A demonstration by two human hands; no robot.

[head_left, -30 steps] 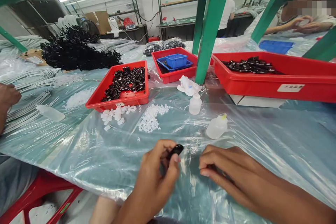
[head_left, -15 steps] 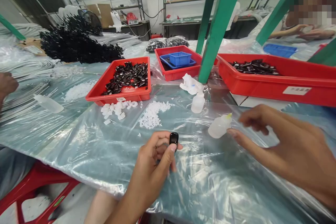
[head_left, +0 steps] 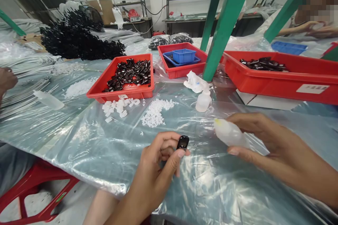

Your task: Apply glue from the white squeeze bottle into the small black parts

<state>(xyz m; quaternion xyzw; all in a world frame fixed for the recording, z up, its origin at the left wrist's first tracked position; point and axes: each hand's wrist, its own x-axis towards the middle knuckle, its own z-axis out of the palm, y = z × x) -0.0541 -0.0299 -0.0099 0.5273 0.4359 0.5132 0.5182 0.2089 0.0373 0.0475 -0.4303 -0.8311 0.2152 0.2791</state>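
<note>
Between thumb and fingers, my left hand (head_left: 165, 161) pinches a small glossy black plastic piece (head_left: 183, 142) with rounded ends. My right hand (head_left: 274, 151) is wrapped round a translucent squeeze bottle (head_left: 229, 133), whose yellowish tip points left toward the black piece without touching it. Beyond my hands lies a pile of small white plastic bits (head_left: 155, 112). Larger white pieces (head_left: 118, 107) are heaped left of it, by a red tray (head_left: 118, 95) of similar black parts. Another squeeze bottle (head_left: 203, 101) stands near a crumpled white cloth (head_left: 195, 82).
A green post (head_left: 228, 21) rises from the plastic-covered table. To its right is a long red bin (head_left: 280, 82) with black parts; behind, a red tray (head_left: 175, 73) holds blue trays (head_left: 182, 56). At left, another person's hand (head_left: 7, 79) is near a lying bottle (head_left: 49, 100).
My right hand has closed on the squeeze bottle and lifted it, turning its tip leftward. My left hand has shifted slightly right, and the black piece is more tilted.
</note>
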